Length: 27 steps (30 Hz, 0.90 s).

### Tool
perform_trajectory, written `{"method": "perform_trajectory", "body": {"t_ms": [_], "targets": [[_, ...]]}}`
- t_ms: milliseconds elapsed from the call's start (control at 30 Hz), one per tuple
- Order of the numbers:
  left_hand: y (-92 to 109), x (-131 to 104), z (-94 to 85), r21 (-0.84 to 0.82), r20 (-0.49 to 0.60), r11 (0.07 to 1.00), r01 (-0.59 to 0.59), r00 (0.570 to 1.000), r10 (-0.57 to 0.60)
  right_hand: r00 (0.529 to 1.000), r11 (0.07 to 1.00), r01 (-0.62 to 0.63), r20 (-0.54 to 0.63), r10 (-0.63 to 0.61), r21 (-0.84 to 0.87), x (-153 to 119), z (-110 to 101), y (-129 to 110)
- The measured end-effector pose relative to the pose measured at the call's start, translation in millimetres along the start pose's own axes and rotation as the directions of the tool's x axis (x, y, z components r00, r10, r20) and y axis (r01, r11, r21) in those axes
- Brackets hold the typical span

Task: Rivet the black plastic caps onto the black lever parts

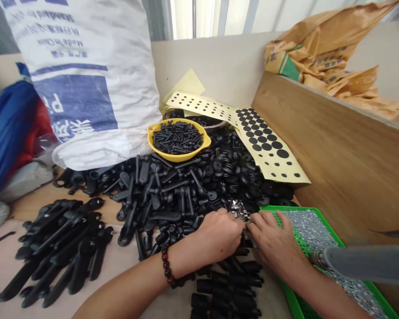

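My left hand (221,235), with a beaded bracelet (166,266) on its wrist, is closed in a fist at the front of the black parts. Close against it, my right hand (271,237) has its fingers curled and pressed together. Whatever the two hands grip between them is mostly hidden; only a dark sliver shows below the right fingers. Just beyond the fingertips lies a small heap of shiny metal pieces (239,209). Below the hands, black cylindrical parts (226,290) lie in rows on the table.
Loose black plastic parts (173,190) cover the middle, with a yellow bowl of black screw-like pieces (177,157) behind. Black handle-shaped parts (60,248) are piled left. At right are a green basket of small metal pieces (287,294), a grey cylindrical tool (369,264) and a wooden board (335,155).
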State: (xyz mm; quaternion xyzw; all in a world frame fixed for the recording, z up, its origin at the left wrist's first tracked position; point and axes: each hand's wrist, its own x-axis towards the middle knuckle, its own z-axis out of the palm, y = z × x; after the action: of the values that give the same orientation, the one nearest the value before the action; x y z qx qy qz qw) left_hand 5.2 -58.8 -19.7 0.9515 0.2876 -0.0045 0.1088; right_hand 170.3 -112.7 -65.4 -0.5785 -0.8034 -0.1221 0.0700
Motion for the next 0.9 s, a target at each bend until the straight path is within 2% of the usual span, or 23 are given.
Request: {"method": "perform_trajectory", "body": {"t_ms": [300,533,667,767,833,900], "targets": [[1.1,-1.5,-9.3,-0.041,0.009,0.998,0.040,0.999,-0.039,0.999,0.995,-0.017,-0.032,0.020,0.098,0.4,2.5,-0.5],[-0.4,3.4,-9.9,-0.099,0.039,0.994,0.047,0.998,-0.043,0.994,0.935,0.015,-0.104,0.024,0.354,-2.3,-14.4,-0.7],[-5.5,-0.8,-17.2,-0.211,-0.016,0.977,0.026,0.999,-0.030,0.991,0.863,0.020,-0.127,0.051,0.505,0.4,-28.1,-3.0],[-8.8,-9.2,-23.1,-0.411,-0.099,0.907,0.091,0.985,-0.143,0.990,0.750,-0.022,-0.088,0.106,0.661,1.7,-33.4,-4.8],[-10.0,-15.3,-24.0,-0.557,-0.122,0.819,0.138,0.962,-0.245,0.993,0.677,-0.039,-0.048,0.110,0.735,1.4,-34.1,-5.4],[-10.6,-20.4,-22.5,-0.679,-0.114,0.720,0.146,0.947,-0.300,0.992,0.591,-0.054,-0.024,0.123,0.805,0.6,-33.7,-5.4]]}}
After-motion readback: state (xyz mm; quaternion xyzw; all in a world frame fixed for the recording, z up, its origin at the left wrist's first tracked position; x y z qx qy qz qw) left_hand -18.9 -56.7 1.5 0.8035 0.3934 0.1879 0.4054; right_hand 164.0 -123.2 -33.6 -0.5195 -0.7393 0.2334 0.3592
